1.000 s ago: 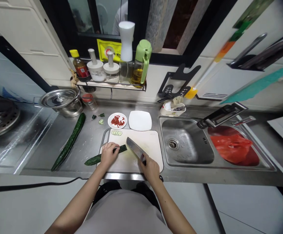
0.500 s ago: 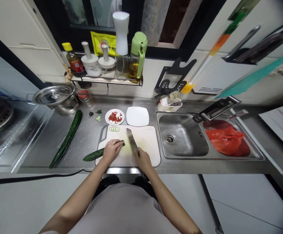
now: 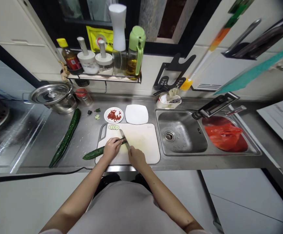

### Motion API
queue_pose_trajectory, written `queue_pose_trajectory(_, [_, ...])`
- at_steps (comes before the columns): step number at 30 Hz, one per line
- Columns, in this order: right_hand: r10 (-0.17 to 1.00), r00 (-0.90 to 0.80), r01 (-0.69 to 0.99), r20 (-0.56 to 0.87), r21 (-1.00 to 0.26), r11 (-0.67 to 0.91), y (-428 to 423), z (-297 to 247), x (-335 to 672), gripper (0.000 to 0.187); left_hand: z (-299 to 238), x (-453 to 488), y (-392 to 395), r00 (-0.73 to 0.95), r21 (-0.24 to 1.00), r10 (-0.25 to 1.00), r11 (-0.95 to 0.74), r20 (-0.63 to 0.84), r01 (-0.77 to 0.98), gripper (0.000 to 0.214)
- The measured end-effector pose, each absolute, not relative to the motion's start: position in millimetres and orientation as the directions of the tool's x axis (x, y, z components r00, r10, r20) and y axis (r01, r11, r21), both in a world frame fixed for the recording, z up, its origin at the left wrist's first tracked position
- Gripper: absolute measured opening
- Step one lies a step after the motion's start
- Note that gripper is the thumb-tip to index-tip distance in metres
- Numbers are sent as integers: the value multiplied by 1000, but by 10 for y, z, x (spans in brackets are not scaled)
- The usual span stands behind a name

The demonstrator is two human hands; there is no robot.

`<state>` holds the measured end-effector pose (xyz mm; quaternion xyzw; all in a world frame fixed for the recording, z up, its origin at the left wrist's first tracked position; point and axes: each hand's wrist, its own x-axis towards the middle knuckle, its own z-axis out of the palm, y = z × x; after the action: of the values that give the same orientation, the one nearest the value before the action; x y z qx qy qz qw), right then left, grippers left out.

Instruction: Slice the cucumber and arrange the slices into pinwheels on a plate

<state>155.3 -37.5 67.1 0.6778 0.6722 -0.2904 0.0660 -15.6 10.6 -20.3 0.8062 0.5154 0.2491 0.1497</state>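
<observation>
On the white cutting board [image 3: 146, 152] lies a dark green cucumber [image 3: 94, 153], its left end reaching past the board's edge. My left hand [image 3: 112, 149] is closed over the cucumber near its right end. My right hand [image 3: 136, 157] grips the handle of a kitchen knife [image 3: 125, 137]. The blade stands at the cucumber's right end, beside my left fingertips; whether it is into the flesh I cannot tell. Several cucumber slices [image 3: 114, 127] lie in an overlapping row at the board's upper left.
A second cucumber [image 3: 67, 136] lies on the steel counter to the left. Behind the board stand a plate of chopped red pieces [image 3: 107, 120] and a white square plate [image 3: 136, 114]. The sink [image 3: 182, 136] is at the right, a lidded pot [image 3: 63, 105] at the back left.
My right hand has moved left with the knife, bringing the blade from the open board to the cucumber's right end. My left hand keeps its hold. The view has shifted slightly.
</observation>
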Motion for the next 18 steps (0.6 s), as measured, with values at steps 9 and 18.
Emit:
queue_pose_trajectory(9, [867, -67, 957, -494, -277, -84, -367, 678, 1512, 26, -171, -154, 110, 357, 509, 907, -422, 225, 750, 27])
queue_pose_trajectory(18, [826, -55, 963, -561, -248, -104, -405, 699, 1493, 27, -192, -145, 97, 359, 506, 906, -423, 224, 752, 28])
